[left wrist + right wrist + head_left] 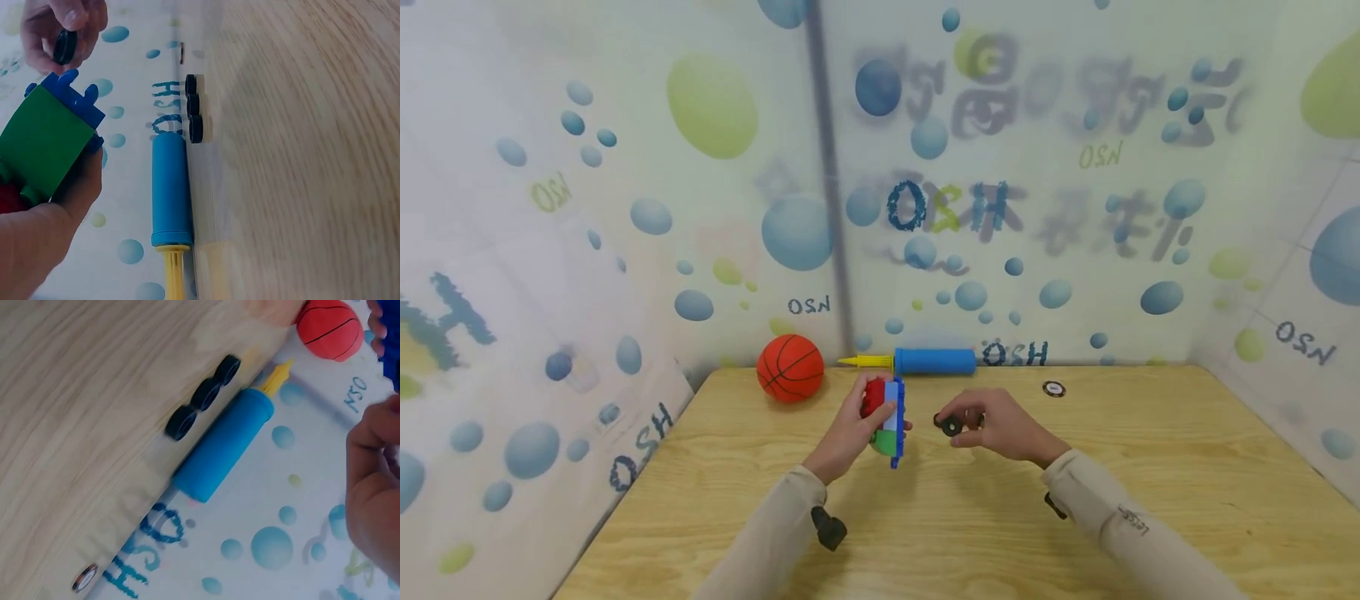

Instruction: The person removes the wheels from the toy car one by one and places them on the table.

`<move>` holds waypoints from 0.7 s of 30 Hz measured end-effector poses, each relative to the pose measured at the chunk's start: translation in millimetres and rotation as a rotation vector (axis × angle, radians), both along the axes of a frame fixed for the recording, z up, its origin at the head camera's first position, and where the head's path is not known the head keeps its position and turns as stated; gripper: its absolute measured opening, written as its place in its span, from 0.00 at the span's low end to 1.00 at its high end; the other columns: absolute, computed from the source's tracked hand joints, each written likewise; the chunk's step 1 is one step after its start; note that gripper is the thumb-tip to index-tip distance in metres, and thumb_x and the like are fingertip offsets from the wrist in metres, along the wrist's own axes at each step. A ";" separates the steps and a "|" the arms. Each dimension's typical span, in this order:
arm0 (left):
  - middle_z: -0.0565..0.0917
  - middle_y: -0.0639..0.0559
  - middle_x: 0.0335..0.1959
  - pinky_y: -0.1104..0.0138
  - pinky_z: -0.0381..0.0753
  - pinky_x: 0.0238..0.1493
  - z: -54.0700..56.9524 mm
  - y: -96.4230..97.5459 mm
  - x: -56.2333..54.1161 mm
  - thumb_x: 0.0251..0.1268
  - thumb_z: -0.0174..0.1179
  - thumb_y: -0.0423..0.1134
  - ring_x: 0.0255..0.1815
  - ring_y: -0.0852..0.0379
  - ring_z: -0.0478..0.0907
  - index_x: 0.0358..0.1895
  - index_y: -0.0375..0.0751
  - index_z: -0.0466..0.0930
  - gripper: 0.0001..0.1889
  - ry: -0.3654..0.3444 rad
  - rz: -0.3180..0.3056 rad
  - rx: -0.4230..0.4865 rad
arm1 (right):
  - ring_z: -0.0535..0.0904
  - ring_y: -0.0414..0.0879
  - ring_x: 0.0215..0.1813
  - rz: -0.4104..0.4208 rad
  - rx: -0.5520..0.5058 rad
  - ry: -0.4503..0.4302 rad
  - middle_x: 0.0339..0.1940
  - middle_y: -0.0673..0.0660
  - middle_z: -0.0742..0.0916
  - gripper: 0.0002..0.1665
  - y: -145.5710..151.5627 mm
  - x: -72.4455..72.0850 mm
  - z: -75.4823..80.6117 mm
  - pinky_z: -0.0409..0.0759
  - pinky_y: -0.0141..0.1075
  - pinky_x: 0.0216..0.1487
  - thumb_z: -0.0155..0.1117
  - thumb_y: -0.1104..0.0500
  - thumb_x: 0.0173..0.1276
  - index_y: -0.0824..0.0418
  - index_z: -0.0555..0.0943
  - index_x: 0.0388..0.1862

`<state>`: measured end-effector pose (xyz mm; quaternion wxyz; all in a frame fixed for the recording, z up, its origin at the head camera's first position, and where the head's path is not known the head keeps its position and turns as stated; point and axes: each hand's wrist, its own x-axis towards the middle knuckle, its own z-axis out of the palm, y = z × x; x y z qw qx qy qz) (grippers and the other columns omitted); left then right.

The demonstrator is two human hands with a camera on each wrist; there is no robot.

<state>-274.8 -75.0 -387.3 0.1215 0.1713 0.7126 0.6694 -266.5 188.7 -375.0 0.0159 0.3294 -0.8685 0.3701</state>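
Observation:
My left hand (850, 429) grips a toy car body of building blocks (891, 417), with red, light blue and green blocks on a blue base. The base is turned on edge, facing right, and its blue clips (90, 94) show in the left wrist view. Just right of it, my right hand (1003, 423) pinches a small black toy wheel (64, 47) between thumb and fingers, apart from the base. Three more black wheels (205, 394) stand in a row on the table beside the pump; the right hand partly hides them in the head view.
A blue hand pump (935, 361) with a yellow nozzle lies along the table's back edge. Left of it sits a red toy basketball (790, 369). A round black-and-white chip (1054, 388) lies at the back right. Patterned curtains surround the wooden table (970, 533).

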 end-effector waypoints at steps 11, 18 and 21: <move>0.67 0.33 0.68 0.49 0.86 0.52 -4.5 -3.6 3.9 0.79 0.50 0.38 0.51 0.47 0.86 0.71 0.51 0.58 0.23 -0.036 -0.052 -0.109 | 0.69 0.38 0.23 -0.142 0.069 -0.040 0.23 0.50 0.78 0.13 28.9 -15.2 -7.9 0.72 0.31 0.30 0.73 0.64 0.61 0.60 0.85 0.45; 0.68 0.32 0.67 0.55 0.87 0.49 -1.6 -3.8 4.2 0.79 0.50 0.38 0.50 0.47 0.87 0.69 0.51 0.61 0.20 0.010 -0.073 -0.169 | 0.71 0.42 0.27 -0.208 0.148 -0.049 0.24 0.52 0.81 0.14 38.8 -25.6 -9.7 0.71 0.35 0.32 0.73 0.66 0.59 0.62 0.85 0.45; 0.68 0.32 0.67 0.56 0.87 0.47 -1.4 -4.5 4.4 0.79 0.50 0.37 0.51 0.44 0.87 0.69 0.51 0.61 0.20 0.007 -0.087 -0.176 | 0.72 0.42 0.27 -0.213 0.177 -0.061 0.24 0.52 0.81 0.14 43.2 -31.9 -13.0 0.72 0.36 0.32 0.73 0.66 0.60 0.63 0.85 0.46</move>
